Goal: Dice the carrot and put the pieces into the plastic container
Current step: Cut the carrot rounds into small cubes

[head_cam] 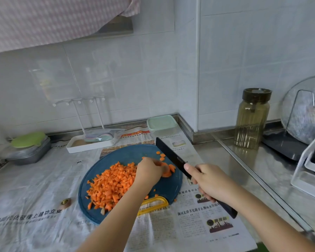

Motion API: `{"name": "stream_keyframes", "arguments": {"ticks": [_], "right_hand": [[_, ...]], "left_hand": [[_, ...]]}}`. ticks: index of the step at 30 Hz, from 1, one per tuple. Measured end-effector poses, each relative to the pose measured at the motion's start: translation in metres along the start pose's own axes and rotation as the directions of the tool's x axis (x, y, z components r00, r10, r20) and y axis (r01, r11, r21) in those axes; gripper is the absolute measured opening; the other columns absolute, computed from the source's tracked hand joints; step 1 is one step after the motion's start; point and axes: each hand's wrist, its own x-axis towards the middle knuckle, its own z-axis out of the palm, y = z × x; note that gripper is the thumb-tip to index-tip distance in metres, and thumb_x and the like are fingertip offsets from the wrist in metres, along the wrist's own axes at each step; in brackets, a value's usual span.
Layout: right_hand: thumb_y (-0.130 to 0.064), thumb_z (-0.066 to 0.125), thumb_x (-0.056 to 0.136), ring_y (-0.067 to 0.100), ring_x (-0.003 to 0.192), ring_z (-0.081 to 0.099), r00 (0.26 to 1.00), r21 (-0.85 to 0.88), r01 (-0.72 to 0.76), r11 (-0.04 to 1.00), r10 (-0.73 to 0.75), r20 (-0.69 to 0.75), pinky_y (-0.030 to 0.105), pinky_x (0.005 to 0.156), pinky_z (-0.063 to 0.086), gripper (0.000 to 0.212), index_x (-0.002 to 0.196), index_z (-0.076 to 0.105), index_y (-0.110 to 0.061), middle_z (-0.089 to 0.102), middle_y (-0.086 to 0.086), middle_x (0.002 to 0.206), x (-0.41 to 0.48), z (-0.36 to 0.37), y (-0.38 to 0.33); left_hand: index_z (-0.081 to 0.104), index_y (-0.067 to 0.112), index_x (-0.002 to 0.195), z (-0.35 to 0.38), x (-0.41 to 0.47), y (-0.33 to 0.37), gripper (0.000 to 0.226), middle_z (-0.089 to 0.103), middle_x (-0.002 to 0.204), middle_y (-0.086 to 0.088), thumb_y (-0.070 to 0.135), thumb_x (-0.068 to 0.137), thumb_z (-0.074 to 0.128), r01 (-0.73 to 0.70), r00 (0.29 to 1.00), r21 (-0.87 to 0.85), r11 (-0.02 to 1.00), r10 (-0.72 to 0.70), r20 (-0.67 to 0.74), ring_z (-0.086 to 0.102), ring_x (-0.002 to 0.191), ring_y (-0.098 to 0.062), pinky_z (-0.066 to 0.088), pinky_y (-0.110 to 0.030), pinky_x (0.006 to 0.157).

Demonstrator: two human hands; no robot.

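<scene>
A pile of diced carrot (pixel 111 184) covers the left half of a round blue cutting board (pixel 168 187) with a yellow handle. My left hand (pixel 148 172) rests on the board's right side, fingers gathered on several carrot slices (pixel 168 171). A few loose slices (pixel 160 155) lie farther back. My right hand (pixel 208 180) grips the handle of a black knife (pixel 171 156), its blade raised above the board's right edge and pointing away. The clear plastic container (pixel 162 125) with a pale green lid stands shut at the back, in the corner.
Newspaper covers the counter. A cut carrot end (pixel 65 202) lies left of the board. A white tray (pixel 91 142) and a grey box with a green lid (pixel 28 148) stand at the back left. A glass jar (pixel 251 119) and a rack with a glass lid (pixel 305 113) stand right.
</scene>
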Motion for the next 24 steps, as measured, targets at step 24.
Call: {"name": "stream_keyframes", "arguments": {"ticks": [24], "right_hand": [[-0.049, 0.027, 0.101, 0.005, 0.032, 0.041, 0.999, -0.1, -0.009, 0.995, 0.012, 0.031, 0.02, 0.036, 0.037, 0.05, 0.074, 0.049, -0.013, 0.047, 0.0, 0.059, 0.006, 0.01, -0.011]], "left_hand": [[0.06, 0.013, 0.086, 0.009, -0.001, -0.009, 0.015, 0.056, 0.074, 0.001, 0.028, 0.087, 0.061, -0.033, 0.988, -0.167, 0.985, 0.007, -0.155, 0.052, 0.06, -0.009, 0.035, -0.017, 0.041]]}}
